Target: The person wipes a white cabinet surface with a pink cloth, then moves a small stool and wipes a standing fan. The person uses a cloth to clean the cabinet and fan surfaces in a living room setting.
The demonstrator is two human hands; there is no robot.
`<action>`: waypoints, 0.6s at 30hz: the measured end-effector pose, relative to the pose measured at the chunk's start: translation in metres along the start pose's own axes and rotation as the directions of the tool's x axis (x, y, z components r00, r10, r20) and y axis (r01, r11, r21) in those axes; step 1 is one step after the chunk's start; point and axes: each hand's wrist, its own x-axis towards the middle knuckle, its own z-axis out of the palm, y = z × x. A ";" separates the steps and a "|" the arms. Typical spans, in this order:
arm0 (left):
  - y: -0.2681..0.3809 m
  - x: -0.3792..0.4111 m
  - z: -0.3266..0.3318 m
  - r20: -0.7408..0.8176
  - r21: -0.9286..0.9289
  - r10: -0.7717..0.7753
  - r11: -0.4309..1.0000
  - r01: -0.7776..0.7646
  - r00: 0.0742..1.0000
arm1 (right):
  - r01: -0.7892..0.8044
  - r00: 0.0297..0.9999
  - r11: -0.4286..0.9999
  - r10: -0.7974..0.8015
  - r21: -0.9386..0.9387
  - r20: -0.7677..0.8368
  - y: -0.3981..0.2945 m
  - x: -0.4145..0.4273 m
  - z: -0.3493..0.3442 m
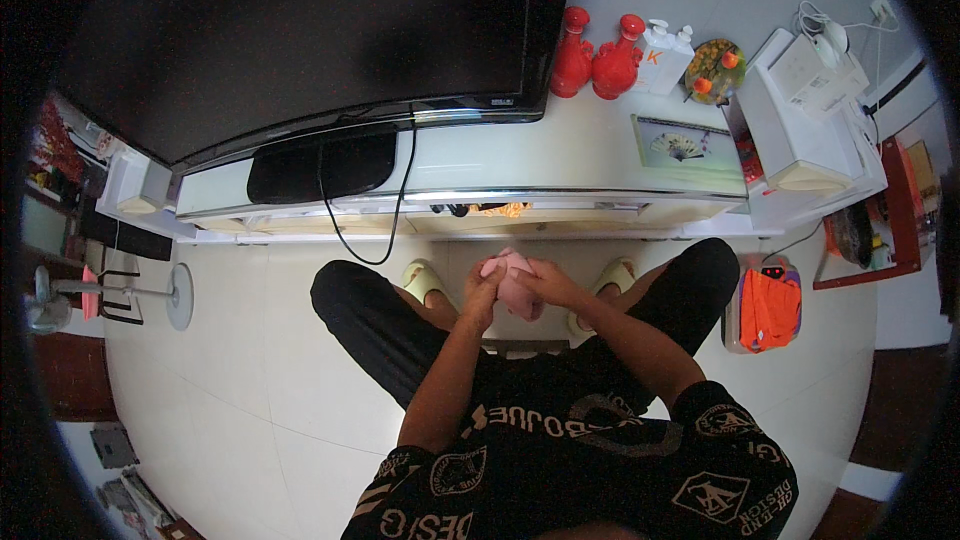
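A pink cloth (517, 289), bunched up, is between my two hands, in front of my knees and above the floor. My left hand (482, 289) grips its left side, with the thumb on top. On the other side my right hand (551, 283) has hold of the cloth's upper right part, its thumb reaching over it. Some of the cloth hangs down between the hands. The undersides of both hands are hidden.
Ahead stands a white TV cabinet (480, 165) with a large television (337, 37), a looped black cable (397, 217), red vases (616, 64) and white pump bottles (664, 60). Orange cloth (769, 307) lies on a box at right. A fan's round base (180, 296) is at left.
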 end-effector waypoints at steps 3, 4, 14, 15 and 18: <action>0.011 -0.009 0.015 -0.065 0.029 -0.083 0.996 0.085 0.994 | 0.093 0.993 0.994 -0.098 -0.065 -0.069 -0.003 -0.001 -0.003; 0.013 -0.013 0.016 -0.091 0.039 -0.122 0.991 0.126 0.988 | 0.129 0.988 0.989 -0.135 -0.073 -0.076 -0.009 -0.005 -0.003; 0.005 -0.016 0.022 0.020 0.115 -0.115 0.987 0.112 0.993 | 0.048 0.967 0.907 -0.146 -0.418 -0.207 0.011 -0.012 -0.002; 0.007 -0.019 0.018 0.019 0.084 -0.141 0.987 0.139 0.990 | 0.026 0.983 0.910 -0.097 -0.414 -0.153 0.004 -0.012 -0.001; 0.004 -0.022 0.006 0.010 0.019 -0.186 0.982 0.186 0.983 | 0.006 0.999 0.906 -0.020 -0.422 -0.029 -0.013 -0.017 -0.002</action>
